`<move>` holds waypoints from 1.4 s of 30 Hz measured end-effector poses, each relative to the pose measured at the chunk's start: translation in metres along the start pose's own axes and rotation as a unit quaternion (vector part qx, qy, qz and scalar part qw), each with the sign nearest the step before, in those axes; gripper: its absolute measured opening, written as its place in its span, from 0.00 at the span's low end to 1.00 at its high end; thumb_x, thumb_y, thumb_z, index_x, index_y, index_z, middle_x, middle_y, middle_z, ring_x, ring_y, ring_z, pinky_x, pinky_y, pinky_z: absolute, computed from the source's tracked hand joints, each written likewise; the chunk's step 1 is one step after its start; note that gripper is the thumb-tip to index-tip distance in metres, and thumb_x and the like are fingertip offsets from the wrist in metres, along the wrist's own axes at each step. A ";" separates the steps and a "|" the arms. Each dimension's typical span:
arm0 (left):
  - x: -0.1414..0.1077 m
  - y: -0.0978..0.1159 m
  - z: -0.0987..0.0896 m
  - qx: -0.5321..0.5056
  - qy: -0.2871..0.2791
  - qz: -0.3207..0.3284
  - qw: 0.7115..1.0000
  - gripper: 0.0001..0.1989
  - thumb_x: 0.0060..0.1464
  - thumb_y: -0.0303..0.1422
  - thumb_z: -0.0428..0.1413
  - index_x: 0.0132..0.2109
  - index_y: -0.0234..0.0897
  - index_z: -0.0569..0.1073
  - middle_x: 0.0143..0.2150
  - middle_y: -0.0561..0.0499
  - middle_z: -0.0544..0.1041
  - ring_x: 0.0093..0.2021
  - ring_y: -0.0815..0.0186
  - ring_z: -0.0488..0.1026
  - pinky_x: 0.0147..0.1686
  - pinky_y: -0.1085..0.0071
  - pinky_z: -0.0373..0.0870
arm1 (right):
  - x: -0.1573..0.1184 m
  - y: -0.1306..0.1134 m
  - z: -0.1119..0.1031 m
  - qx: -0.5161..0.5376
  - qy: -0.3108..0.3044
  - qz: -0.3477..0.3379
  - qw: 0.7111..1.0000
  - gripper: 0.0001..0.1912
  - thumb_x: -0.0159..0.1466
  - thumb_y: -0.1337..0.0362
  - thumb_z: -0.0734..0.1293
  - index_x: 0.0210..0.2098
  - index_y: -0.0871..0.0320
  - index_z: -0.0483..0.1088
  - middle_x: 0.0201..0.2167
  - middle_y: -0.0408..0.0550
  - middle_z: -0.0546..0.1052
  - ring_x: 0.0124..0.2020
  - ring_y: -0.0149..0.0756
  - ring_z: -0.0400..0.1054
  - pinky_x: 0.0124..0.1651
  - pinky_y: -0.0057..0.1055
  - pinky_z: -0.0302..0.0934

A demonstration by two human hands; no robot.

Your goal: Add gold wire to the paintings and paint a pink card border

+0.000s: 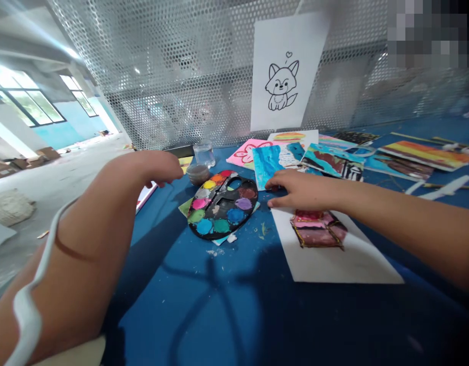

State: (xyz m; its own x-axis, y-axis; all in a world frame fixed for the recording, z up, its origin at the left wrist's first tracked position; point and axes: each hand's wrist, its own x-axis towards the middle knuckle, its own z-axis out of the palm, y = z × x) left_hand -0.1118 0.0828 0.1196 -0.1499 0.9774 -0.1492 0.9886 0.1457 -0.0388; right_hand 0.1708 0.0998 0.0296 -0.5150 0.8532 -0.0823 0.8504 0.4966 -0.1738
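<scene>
My left hand (160, 169) hangs curled at the table's far edge, just left of a small cup of murky brown liquid (198, 174). Its fingers are hidden from above. My right hand (299, 190) lies with fingers apart on a blue painted paper (265, 165), touching its lower edge. Between my hands sits a black oval watercolour palette (221, 206) with many-coloured round pans, on scraps of paper. Below my right hand, a white sheet (344, 259) carries a red and brown painting (318, 230).
A clear plastic cup (204, 154) stands at the back. Several painted papers (425, 155) spread right across the blue table (188, 310). A perforated metal screen (181, 76) behind holds a fox drawing (283, 76). Left of the table lies a concrete floor (62, 162) with cardboard.
</scene>
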 end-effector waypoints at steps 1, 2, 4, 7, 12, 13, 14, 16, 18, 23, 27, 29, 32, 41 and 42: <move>-0.008 0.008 0.000 0.008 -0.036 0.009 0.999 0.21 0.65 0.45 0.56 0.55 0.33 0.76 0.47 0.43 0.81 0.44 0.55 0.79 0.47 0.58 0.77 | -0.001 -0.002 0.000 -0.003 -0.004 0.000 1.000 0.30 0.64 0.49 0.65 0.59 0.60 0.72 0.59 0.60 0.72 0.59 0.55 0.67 0.57 0.43 0.63; -0.016 0.017 0.002 0.017 -0.051 0.023 0.998 0.25 0.65 0.47 0.54 0.60 0.36 0.74 0.54 0.42 0.79 0.50 0.51 0.78 0.52 0.55 0.75 | -0.002 -0.004 -0.001 -0.007 -0.006 -0.003 1.000 0.29 0.65 0.49 0.65 0.60 0.60 0.72 0.59 0.60 0.73 0.59 0.55 0.67 0.57 0.43 0.63; -0.032 0.033 0.012 0.032 -0.055 0.072 0.995 0.37 0.62 0.53 0.55 0.72 0.47 0.59 0.71 0.45 0.64 0.66 0.47 0.66 0.65 0.54 0.63 | -0.004 -0.008 -0.003 -0.024 -0.003 -0.010 1.000 0.29 0.65 0.50 0.65 0.60 0.61 0.71 0.58 0.61 0.73 0.58 0.54 0.67 0.57 0.44 0.63; -0.050 0.049 0.038 0.051 -0.098 0.123 0.986 0.61 0.48 0.64 0.60 0.75 0.60 0.31 0.78 0.47 0.27 0.65 0.40 0.68 0.63 0.52 0.65 | -0.008 -0.014 -0.006 -0.059 0.003 -0.012 0.998 0.27 0.65 0.51 0.65 0.59 0.60 0.72 0.56 0.62 0.74 0.58 0.55 0.67 0.58 0.44 0.62; -0.055 0.042 0.071 0.030 -0.089 0.128 0.987 0.69 0.42 0.61 0.64 0.71 0.64 0.20 0.72 0.44 0.08 0.51 0.40 0.79 0.52 0.53 0.73 | -0.016 -0.020 -0.005 -0.074 -0.007 -0.003 0.997 0.26 0.65 0.53 0.64 0.59 0.58 0.72 0.57 0.61 0.73 0.57 0.57 0.66 0.55 0.47 0.62; -0.054 0.039 0.074 0.023 -0.081 0.124 0.989 0.69 0.42 0.61 0.65 0.72 0.63 0.20 0.73 0.43 0.09 0.50 0.40 0.79 0.52 0.54 0.73 | -0.018 -0.020 -0.004 -0.076 -0.008 -0.005 0.997 0.26 0.66 0.54 0.64 0.59 0.57 0.71 0.56 0.61 0.73 0.57 0.57 0.66 0.55 0.47 0.62; -0.052 0.036 0.076 0.018 -0.075 0.124 0.989 0.69 0.42 0.61 0.64 0.72 0.62 0.20 0.74 0.42 0.10 0.51 0.41 0.79 0.52 0.54 0.73 | -0.019 -0.021 -0.002 -0.079 -0.008 -0.010 0.997 0.25 0.66 0.54 0.63 0.59 0.57 0.72 0.56 0.61 0.73 0.57 0.58 0.66 0.55 0.48 0.62; -0.050 0.034 0.079 0.016 -0.061 0.123 0.990 0.69 0.42 0.64 0.62 0.73 0.59 0.22 0.75 0.41 0.13 0.53 0.40 0.78 0.53 0.55 0.73 | -0.019 -0.022 0.000 -0.089 -0.005 -0.017 0.996 0.24 0.66 0.54 0.63 0.57 0.57 0.72 0.54 0.61 0.74 0.57 0.58 0.65 0.54 0.48 0.62; -0.049 0.038 0.081 0.024 -0.038 0.110 0.993 0.66 0.44 0.67 0.59 0.74 0.56 0.23 0.76 0.39 0.18 0.55 0.39 0.76 0.54 0.55 0.72 | -0.018 -0.024 0.001 -0.098 0.000 -0.019 0.995 0.24 0.66 0.53 0.63 0.57 0.58 0.73 0.53 0.61 0.75 0.56 0.59 0.65 0.54 0.48 0.61; -0.050 0.055 0.082 0.044 -0.007 0.070 0.997 0.63 0.48 0.65 0.58 0.75 0.53 0.26 0.76 0.31 0.23 0.57 0.34 0.74 0.54 0.52 0.72 | -0.014 -0.037 -0.001 -0.106 0.004 -0.001 0.994 0.23 0.66 0.55 0.62 0.56 0.59 0.75 0.54 0.63 0.74 0.58 0.61 0.64 0.55 0.49 0.59; -0.050 0.058 0.079 0.046 0.000 0.075 0.996 0.63 0.48 0.63 0.59 0.76 0.50 0.28 0.76 0.29 0.30 0.57 0.36 0.75 0.54 0.55 0.72 | -0.011 -0.053 0.000 -0.083 -0.008 0.035 0.996 0.21 0.65 0.64 0.60 0.54 0.59 0.76 0.54 0.62 0.74 0.56 0.58 0.66 0.51 0.46 0.61; -0.050 0.057 0.078 0.045 0.004 0.077 0.996 0.63 0.48 0.63 0.59 0.76 0.49 0.30 0.76 0.29 0.32 0.56 0.36 0.75 0.53 0.55 0.72 | -0.011 -0.060 0.001 -0.076 -0.012 0.050 0.996 0.22 0.64 0.66 0.61 0.55 0.58 0.76 0.54 0.62 0.74 0.55 0.58 0.67 0.49 0.45 0.62; -0.048 0.055 0.077 0.041 0.013 0.081 0.996 0.62 0.48 0.63 0.58 0.76 0.46 0.32 0.75 0.28 0.36 0.55 0.37 0.76 0.54 0.55 0.72 | -0.012 -0.068 0.002 -0.066 -0.020 0.069 0.995 0.20 0.61 0.67 0.64 0.52 0.57 0.77 0.53 0.62 0.75 0.54 0.58 0.67 0.46 0.44 0.63; -0.045 0.053 0.069 0.012 0.015 0.070 0.997 0.59 0.49 0.63 0.55 0.76 0.43 0.35 0.75 0.29 0.40 0.59 0.37 0.73 0.57 0.55 0.69 | -0.002 -0.069 0.006 -0.012 -0.003 0.105 0.994 0.18 0.65 0.60 0.59 0.45 0.57 0.79 0.42 0.64 0.79 0.52 0.61 0.70 0.47 0.50 0.65; -0.044 0.052 0.067 0.007 0.011 0.068 0.998 0.59 0.49 0.63 0.54 0.76 0.43 0.36 0.75 0.29 0.41 0.59 0.37 0.73 0.57 0.55 0.69 | 0.003 -0.065 0.007 0.003 0.006 0.087 0.996 0.19 0.66 0.58 0.59 0.45 0.56 0.79 0.39 0.63 0.79 0.50 0.60 0.71 0.45 0.50 0.66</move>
State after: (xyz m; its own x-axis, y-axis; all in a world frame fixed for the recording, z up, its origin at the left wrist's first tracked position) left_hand -0.0550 0.0367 0.0580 -0.0141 0.9910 -0.1330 0.9994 0.0098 -0.0330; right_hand 0.1138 0.0686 0.0333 -0.3593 0.9278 -0.1004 0.9258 0.3409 -0.1631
